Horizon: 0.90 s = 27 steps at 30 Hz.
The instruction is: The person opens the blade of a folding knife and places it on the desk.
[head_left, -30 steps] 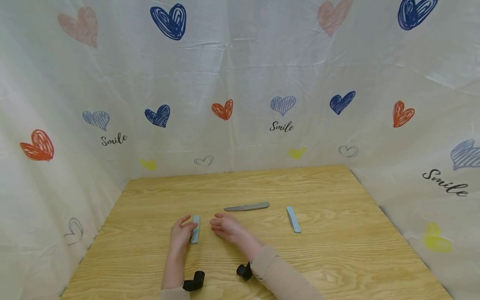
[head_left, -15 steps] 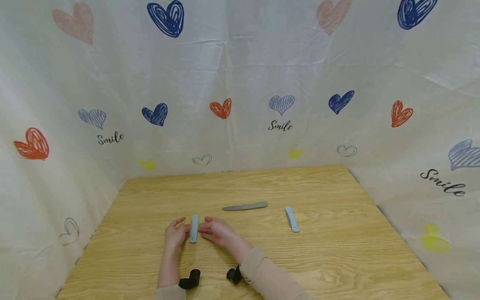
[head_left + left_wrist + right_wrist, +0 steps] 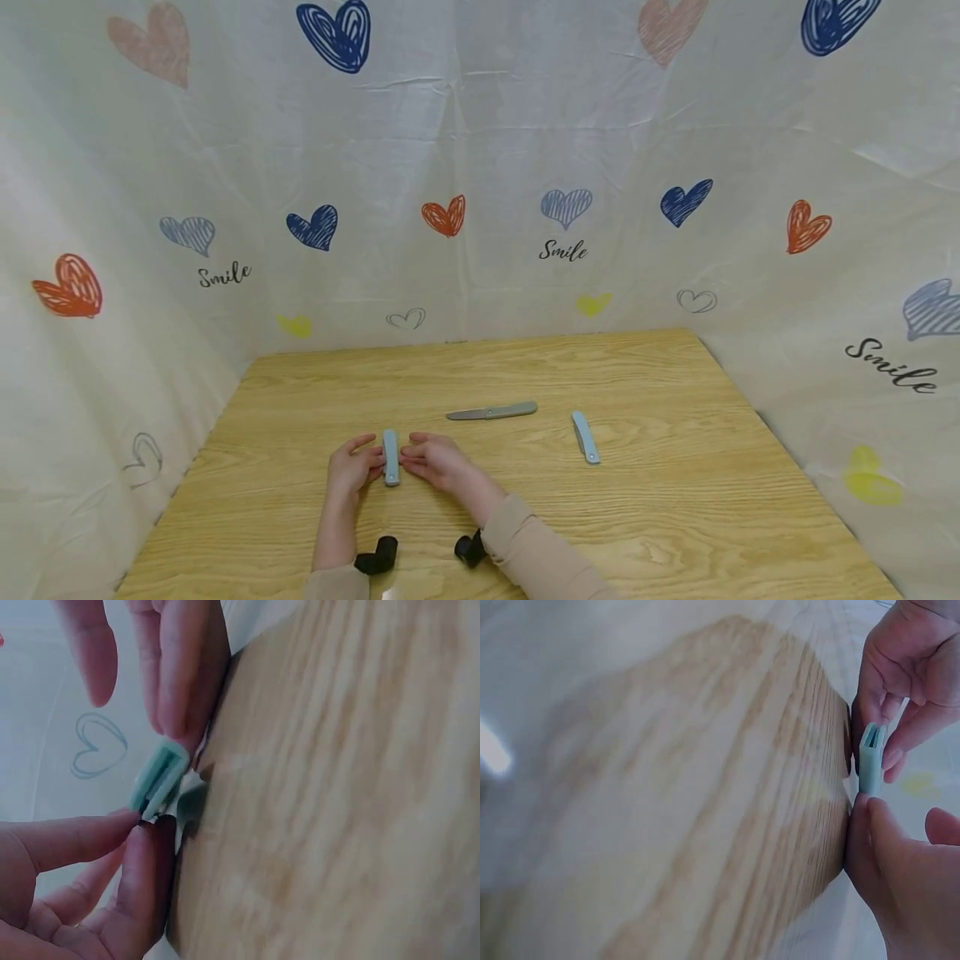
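- I have the folded pale-blue knife (image 3: 391, 457) in the left part of my head view, just over or on the table (image 3: 675, 500) (I can't tell which), its long side pointing away from me.
- My left hand (image 3: 350, 471) pinches its left edge between thumb and finger.
- My right hand (image 3: 441, 463) meets its right edge with nearly straight fingertips, thumb apart.
- Beyond and to the right lies a grey-green knife (image 3: 492, 411), blade out and pointing left.
- Farther right rests a 2nd blue knife (image 3: 587, 437), folded.
- 2 black mounts (image 3: 377, 556) sit at my wrists, by beige sleeves (image 3: 547, 550).
- Behind hangs a white heart-printed cloth (image 3: 502, 275).
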{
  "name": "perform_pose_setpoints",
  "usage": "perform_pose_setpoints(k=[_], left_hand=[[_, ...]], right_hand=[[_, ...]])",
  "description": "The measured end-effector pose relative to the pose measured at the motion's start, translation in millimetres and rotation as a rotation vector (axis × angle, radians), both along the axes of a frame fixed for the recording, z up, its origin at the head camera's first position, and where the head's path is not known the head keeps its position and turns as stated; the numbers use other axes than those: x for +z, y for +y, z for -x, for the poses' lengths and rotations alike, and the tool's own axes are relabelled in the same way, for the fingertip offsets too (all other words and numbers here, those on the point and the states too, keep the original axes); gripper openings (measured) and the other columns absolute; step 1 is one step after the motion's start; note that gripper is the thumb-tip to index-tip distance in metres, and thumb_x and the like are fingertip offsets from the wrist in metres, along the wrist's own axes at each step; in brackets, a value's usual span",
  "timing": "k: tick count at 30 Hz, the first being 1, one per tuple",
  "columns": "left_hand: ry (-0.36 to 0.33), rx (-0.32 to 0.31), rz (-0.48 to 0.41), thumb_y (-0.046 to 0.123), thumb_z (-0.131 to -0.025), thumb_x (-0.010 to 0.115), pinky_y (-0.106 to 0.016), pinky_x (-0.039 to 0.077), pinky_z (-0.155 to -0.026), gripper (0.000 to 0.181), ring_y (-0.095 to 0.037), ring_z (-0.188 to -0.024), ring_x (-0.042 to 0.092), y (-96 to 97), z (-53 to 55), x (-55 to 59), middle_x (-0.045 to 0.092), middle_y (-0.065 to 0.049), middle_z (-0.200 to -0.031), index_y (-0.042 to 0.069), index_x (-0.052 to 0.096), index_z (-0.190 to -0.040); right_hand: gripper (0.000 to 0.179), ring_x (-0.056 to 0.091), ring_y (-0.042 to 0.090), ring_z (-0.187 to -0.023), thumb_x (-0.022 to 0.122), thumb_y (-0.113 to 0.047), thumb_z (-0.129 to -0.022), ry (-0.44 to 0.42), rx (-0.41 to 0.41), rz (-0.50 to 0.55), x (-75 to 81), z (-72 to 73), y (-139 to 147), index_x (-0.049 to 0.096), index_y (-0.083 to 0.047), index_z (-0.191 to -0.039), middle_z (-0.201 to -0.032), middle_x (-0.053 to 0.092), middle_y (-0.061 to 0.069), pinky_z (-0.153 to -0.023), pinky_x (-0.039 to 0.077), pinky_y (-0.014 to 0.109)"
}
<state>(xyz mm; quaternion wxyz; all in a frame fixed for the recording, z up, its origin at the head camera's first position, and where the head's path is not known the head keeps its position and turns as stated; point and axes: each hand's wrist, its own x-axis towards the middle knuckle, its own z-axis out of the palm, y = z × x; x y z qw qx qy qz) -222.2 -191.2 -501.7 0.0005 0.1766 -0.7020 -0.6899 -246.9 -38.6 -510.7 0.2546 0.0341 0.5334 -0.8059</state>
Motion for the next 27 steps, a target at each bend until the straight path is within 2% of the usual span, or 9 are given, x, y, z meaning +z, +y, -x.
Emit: perform_pose_setpoints(k=[4,10,17,21,27], left_hand=[[-0.018,-0.023,-0.018,-0.015,-0.087,0.058,-0.02,0.055,-0.062,0.051,-0.009,-0.075,0.064,0.4,0.7,-0.3,0.07,-0.019,-0.099,-0.016,0.043,-0.136],[-0.012,-0.059,-0.064,-0.012,-0.088,0.061,-0.023,0.057,-0.066,0.054,-0.011,-0.078,0.067,8.6,1.5,2.7,0.069,-0.02,-0.103,-0.011,0.044,-0.138],[0.024,-0.134,-0.113,-0.015,-0.088,0.059,-0.028,0.06,-0.068,0.05,-0.018,-0.078,0.068,29.9,5.3,8.0,0.069,-0.017,-0.092,-0.015,0.046,-0.136],[0.046,-0.194,-0.126,-0.014,-0.088,0.058,-0.035,0.061,-0.073,0.048,-0.02,-0.079,0.068,44.7,8.7,10.3,0.069,-0.018,-0.093,-0.014,0.048,-0.135],[0.104,-0.322,-0.116,-0.009,-0.09,0.059,-0.037,0.06,-0.079,0.048,-0.016,-0.08,0.067,65.2,13.4,12.8,0.069,-0.014,-0.094,-0.013,0.048,-0.136]], right_hand=[[0.052,0.063,0.028,-0.101,0.051,0.01,-0.094,0.006,-0.002,-0.011,0.6,1.3,3.4,0.035,0.014,-0.143,-0.111,0.061,0.025,-0.1,0.049,0.043],[0.052,0.062,0.015,-0.083,0.054,0.008,-0.092,0.085,-0.005,-0.076,3.1,3.1,12.3,0.041,0.008,-0.143,-0.097,0.063,0.013,-0.085,0.056,0.032],[0.055,0.059,0.01,-0.075,0.062,-0.001,-0.091,0.171,-0.029,-0.169,5.0,8.7,29.4,0.045,0.001,-0.143,-0.089,0.065,0.004,-0.067,0.052,0.022],[0.055,0.061,0.012,-0.076,0.062,-0.004,-0.093,0.183,-0.008,-0.191,9.8,11.6,47.5,0.045,-0.003,-0.145,-0.092,0.067,0.007,-0.064,0.05,0.022],[0.058,0.064,0.016,-0.086,0.059,-0.004,-0.095,0.225,0.035,-0.213,18.5,12.3,79.4,0.039,-0.004,-0.149,-0.109,0.062,0.015,-0.071,0.056,0.029]])
